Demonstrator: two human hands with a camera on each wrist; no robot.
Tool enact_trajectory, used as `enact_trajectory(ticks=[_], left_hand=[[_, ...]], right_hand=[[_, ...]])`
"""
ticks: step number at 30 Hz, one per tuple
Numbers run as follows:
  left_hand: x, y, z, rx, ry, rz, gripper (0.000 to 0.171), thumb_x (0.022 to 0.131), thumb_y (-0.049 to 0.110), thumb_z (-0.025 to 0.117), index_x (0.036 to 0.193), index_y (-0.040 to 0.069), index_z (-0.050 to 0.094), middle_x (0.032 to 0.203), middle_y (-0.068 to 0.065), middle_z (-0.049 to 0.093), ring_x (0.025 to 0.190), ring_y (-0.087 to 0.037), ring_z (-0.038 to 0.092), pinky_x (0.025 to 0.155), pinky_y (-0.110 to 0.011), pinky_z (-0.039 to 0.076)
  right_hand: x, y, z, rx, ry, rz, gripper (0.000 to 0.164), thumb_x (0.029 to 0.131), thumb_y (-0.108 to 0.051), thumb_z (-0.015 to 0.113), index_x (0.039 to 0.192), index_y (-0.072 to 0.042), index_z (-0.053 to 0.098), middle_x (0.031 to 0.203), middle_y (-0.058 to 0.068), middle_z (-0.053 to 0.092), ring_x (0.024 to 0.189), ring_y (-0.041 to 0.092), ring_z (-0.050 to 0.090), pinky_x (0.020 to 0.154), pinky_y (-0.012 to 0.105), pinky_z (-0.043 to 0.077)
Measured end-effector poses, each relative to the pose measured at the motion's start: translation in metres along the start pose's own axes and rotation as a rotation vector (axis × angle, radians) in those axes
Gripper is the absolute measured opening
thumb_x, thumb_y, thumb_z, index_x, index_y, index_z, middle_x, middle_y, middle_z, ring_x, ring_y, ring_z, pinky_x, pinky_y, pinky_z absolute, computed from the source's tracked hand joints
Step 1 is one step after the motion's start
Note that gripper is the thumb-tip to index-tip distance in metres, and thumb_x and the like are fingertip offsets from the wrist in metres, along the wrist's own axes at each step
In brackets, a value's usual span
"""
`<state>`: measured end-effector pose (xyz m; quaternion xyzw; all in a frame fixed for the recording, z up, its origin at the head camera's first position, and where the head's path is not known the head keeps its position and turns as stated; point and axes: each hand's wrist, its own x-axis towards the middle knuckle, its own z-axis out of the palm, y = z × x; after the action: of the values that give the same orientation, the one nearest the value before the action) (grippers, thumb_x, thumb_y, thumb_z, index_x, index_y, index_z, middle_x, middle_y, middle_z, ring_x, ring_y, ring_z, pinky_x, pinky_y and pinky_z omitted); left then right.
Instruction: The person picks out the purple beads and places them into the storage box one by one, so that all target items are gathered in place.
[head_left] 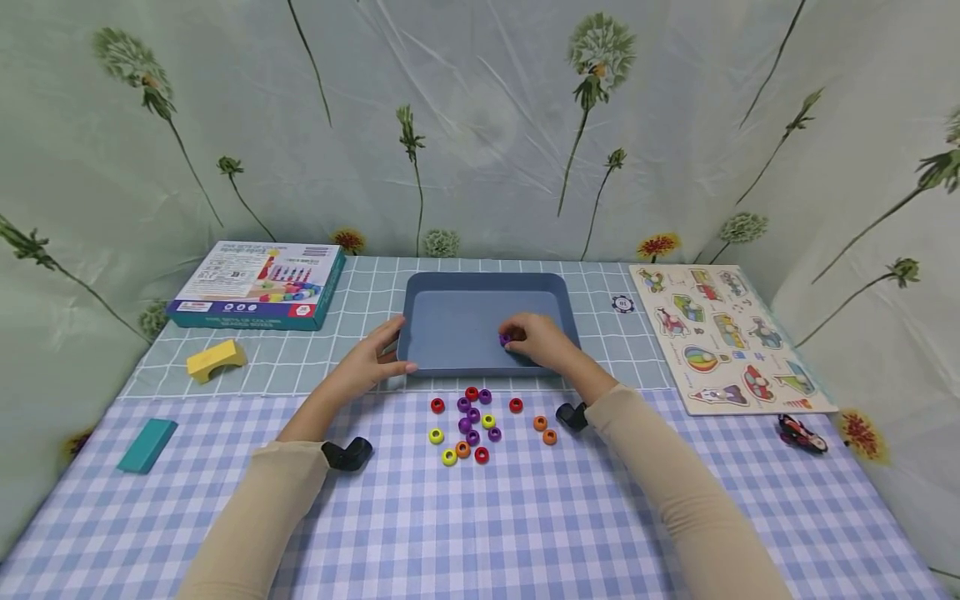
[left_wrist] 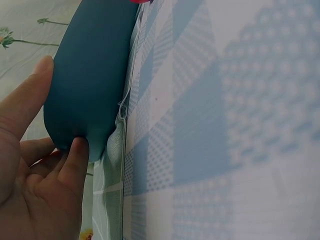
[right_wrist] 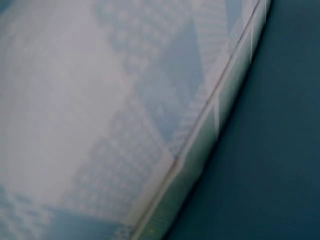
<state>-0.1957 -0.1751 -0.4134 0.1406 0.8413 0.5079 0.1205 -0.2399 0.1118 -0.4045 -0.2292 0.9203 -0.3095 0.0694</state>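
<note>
One gingham cloth (head_left: 487, 533) | grid cloth (head_left: 615, 350) under tray (head_left: 487, 282) | dandelion-print backdrop (head_left: 495, 167) behind

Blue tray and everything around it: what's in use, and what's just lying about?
Apparently in use: blue tray, left hand holding it, right hand holding a purple bead, loose beads.

Apparently lying about: box, yellow block, teal block, puzzle board, small dark item.

Tray (head_left: 450, 321) smooth, matt plastic; beads (head_left: 465, 426) glossy; tablecloth (head_left: 480, 525) matt.
</note>
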Motion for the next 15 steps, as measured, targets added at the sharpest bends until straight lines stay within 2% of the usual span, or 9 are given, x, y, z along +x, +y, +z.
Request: enact_trajectory(ticks=[4, 7, 11, 15], left_hand=[[0.0, 0.0, 0.0, 0.0, 0.0, -0.006, 0.084, 0.07, 0.026, 0.065, 0.134, 0.011, 0.013, 0.137, -0.004, 0.007, 0.121, -0.023, 0.018, 0.091, -0.035, 0.029], [-0.001, 0.0, 0.0, 0.002, -0.005, -0.01, 0.083, 0.07, 0.025, 0.065, 0.134, 0.011, 0.012, 0.137, -0.004, 0.006, 0.121, -0.022, 0.017, 0.092, -0.035, 0.029], [-0.001, 0.0, 0.0, 0.0, -0.006, -0.004, 0.083, 0.071, 0.024, 0.064, 0.134, 0.011, 0.012, 0.137, -0.003, 0.007, 0.121, -0.021, 0.016, 0.092, -0.035, 0.028], [-0.001, 0.0, 0.0, -0.003, -0.005, 0.004, 0.083, 0.07, 0.026, 0.064, 0.134, 0.011, 0.012, 0.137, -0.003, 0.007, 0.122, -0.02, 0.016, 0.092, -0.035, 0.028]], right_hand=[[-0.004, -0.003, -0.001, 0.046, 0.002, 0.003, 0.025, 0.075, -0.011, 0.061, 0.099, -0.006, 0.058, 0.091, 0.003, 0.056, 0.082, 0.013, 0.05, 0.072, 0.027, 0.043], [-0.011, -0.009, -0.005, 0.123, 0.011, -0.035, 0.029, 0.076, -0.013, 0.06, 0.103, -0.004, 0.055, 0.098, 0.007, 0.055, 0.086, 0.016, 0.05, 0.073, 0.029, 0.043], [-0.026, -0.021, -0.01, 0.207, 0.048, -0.158, 0.032, 0.075, -0.014, 0.061, 0.104, -0.002, 0.054, 0.1, 0.011, 0.053, 0.087, 0.022, 0.05, 0.073, 0.032, 0.043], [-0.043, -0.032, -0.007, 0.255, 0.062, -0.276, 0.033, 0.073, -0.016, 0.062, 0.103, -0.003, 0.054, 0.099, 0.012, 0.054, 0.088, 0.024, 0.05, 0.076, 0.031, 0.043]])
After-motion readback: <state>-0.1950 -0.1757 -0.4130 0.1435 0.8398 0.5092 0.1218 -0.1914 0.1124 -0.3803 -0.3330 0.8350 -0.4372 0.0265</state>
